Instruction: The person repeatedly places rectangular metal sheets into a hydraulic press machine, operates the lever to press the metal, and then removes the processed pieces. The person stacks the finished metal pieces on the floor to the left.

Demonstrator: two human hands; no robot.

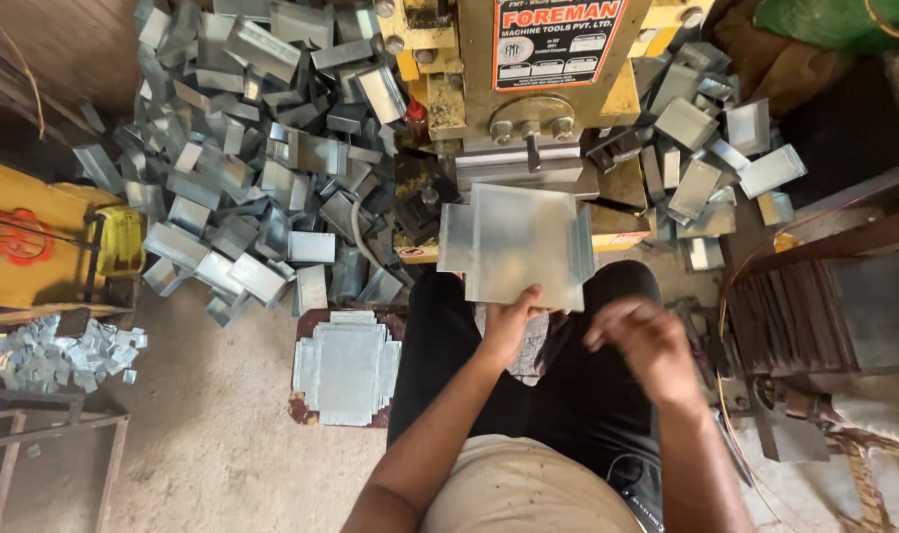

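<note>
Looking down from the person's head, the view runs left to right. Far left, a heap of small metal offcuts (pixel 59 353) lies on the floor, too many and too small to count. Next comes a stack of flat blanks (pixel 346 367), cross-shaped sheets with notched corners, resting on a low stool (pixel 301 410); the number in the stack cannot be told. Above it spreads a large pile of bent parts (pixel 257 148), dozens at least.

At centre, the left hand (pixel 508 321) pinches the near edge of one metal sheet (pixel 521 245), thumb on top and fingers underneath, holding it level in front of the yellow press machine (pixel 528 79) and over the person's lap. One sheet is held, with two side flaps already turned up. It looks thin, light and stiff, probably smooth and slippery, with sharp cut edges; the flat middle of an edge, away from the corners, seems the safest hold.

The right hand (pixel 647 347) is blurred, loosely curled and apparently empty, hanging just right of the sheet. A smaller pile of bent pieces (pixel 711 148) lies beyond it.
</note>
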